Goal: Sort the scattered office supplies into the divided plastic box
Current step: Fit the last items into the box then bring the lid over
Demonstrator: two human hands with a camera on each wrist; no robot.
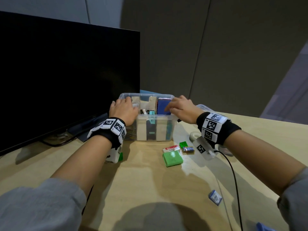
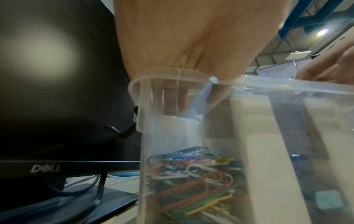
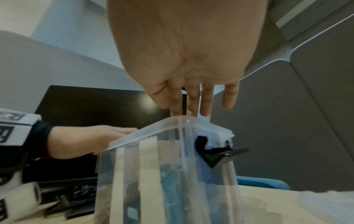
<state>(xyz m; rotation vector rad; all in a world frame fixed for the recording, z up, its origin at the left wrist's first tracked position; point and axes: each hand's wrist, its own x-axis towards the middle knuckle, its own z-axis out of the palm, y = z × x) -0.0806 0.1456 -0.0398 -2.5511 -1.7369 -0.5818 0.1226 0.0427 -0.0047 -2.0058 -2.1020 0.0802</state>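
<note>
Box (image 1: 155, 130) by the desk's (image 1: 143, 177) far edge is reached into.
Left hand's (image 1: 124, 110) fingers are hooked over its rim, seemingly steadying it; right hand's (image 1: 180, 106) fingers are spread straight, gripping nothing.

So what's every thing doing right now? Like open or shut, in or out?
Box: open, no lid on, upright on the desk.
Left hand: fingers curled over the box's left rim, reaching inside.
Right hand: fingers straight, over the box's right end.
Paper clips: piled in the left compartment.
Markers: in the middle compartment.
Green box: out on the desk, unsorted.
Battery: out, lying flat.
Monitor: dark.
</note>
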